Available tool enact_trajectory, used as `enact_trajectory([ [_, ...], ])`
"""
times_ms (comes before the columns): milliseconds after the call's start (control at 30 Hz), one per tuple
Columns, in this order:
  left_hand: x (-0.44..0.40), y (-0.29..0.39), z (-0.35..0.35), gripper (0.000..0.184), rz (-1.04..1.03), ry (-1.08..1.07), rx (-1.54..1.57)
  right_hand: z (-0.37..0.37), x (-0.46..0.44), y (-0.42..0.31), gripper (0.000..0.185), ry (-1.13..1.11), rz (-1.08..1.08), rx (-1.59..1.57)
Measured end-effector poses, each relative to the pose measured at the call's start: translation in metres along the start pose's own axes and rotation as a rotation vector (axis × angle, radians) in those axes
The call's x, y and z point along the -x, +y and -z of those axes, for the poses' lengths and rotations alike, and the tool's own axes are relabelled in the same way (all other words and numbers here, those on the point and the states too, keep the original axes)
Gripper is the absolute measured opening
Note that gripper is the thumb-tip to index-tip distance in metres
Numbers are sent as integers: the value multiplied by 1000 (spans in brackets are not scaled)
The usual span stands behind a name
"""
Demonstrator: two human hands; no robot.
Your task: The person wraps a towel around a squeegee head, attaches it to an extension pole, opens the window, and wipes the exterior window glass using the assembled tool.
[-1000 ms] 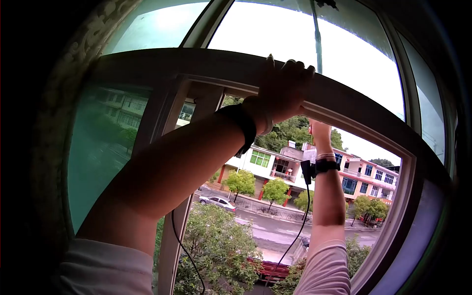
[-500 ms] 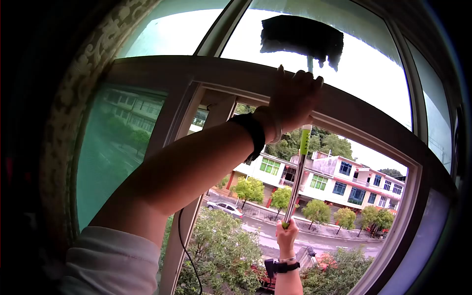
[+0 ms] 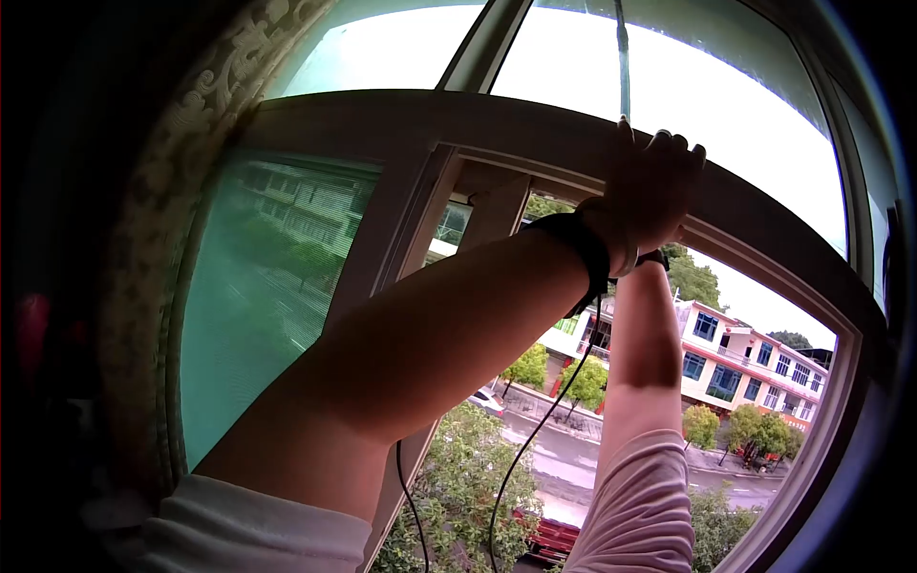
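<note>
My left hand (image 3: 654,186) is wrapped over the dark horizontal window bar (image 3: 764,210), its fingertips on the bar's upper edge. Outside the opening, my right forearm (image 3: 648,353) reaches straight up. My right hand is hidden behind my left hand and the bar, so its grip does not show. Through the upper pane, a thin pole (image 3: 624,67) runs upward from behind the bar. The pole's dark mop head is out of view above.
A green-tinted pane (image 3: 277,296) stands at the left, beside a patterned curtain (image 3: 191,124). A black cable (image 3: 535,435) hangs in the opening. Outside are trees (image 3: 458,477), a road, a red vehicle (image 3: 552,540) and buildings (image 3: 726,358).
My right arm has risen from low in the opening until its hand is behind the bar. The mop head has gone up out of view. My left hand stays on the bar as the view shifts.
</note>
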State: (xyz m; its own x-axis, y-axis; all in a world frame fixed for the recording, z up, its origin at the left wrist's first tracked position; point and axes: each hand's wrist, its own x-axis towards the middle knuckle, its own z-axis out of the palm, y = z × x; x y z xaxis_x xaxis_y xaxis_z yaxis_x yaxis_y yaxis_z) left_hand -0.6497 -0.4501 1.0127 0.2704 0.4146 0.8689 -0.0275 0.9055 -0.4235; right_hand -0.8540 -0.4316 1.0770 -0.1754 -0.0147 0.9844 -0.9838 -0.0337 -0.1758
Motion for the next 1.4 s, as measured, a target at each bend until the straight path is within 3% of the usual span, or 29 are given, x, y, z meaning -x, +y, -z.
enact_trajectory([
  [200, 0, -2, 4, 77, -20, -7, 17, -17, 35, -10, 10, -36, 43, -28],
  [300, 1, -1, 6, 76, -28, -13, 11, -3, 149, 18, 11, -28, 121, -65],
  [333, 0, 1, 6, 75, -24, -20, 9, 7, 196, 36, 9, -65, -141, -170],
  [367, 1, 1, 3, 77, -28, 15, 15, 19, 249, 39, 9, -83, -218, -129],
  [500, 3, 1, 0, 80, -48, 80, 2, 37, 412, 86, 9, -99, -308, -119],
  [600, 4, 2, -3, 76, -40, 145, 9, 39, 368, 67, 10, -37, -308, -122],
  [733, -1, 2, -5, 74, -9, 75, 8, 12, 189, 50, 10, -40, -98, -183],
  [833, -1, 1, -6, 75, 13, 29, 3, -5, 69, 29, 7, -35, -55, -107],
  [1000, -2, -2, -4, 74, 29, 13, 29, -14, 0, 15, 4, -31, -58, -105],
  [1200, -3, 3, 0, 75, 11, -54, 0, -14, 60, 22, 6, -91, -45, -71],
  [1333, -2, -2, -2, 74, -1, 20, 7, 3, 202, 44, 10, -174, -129, -134],
  [1400, 1, 1, -2, 74, -5, 23, 15, 20, 291, 33, 6, -196, -251, -308],
])
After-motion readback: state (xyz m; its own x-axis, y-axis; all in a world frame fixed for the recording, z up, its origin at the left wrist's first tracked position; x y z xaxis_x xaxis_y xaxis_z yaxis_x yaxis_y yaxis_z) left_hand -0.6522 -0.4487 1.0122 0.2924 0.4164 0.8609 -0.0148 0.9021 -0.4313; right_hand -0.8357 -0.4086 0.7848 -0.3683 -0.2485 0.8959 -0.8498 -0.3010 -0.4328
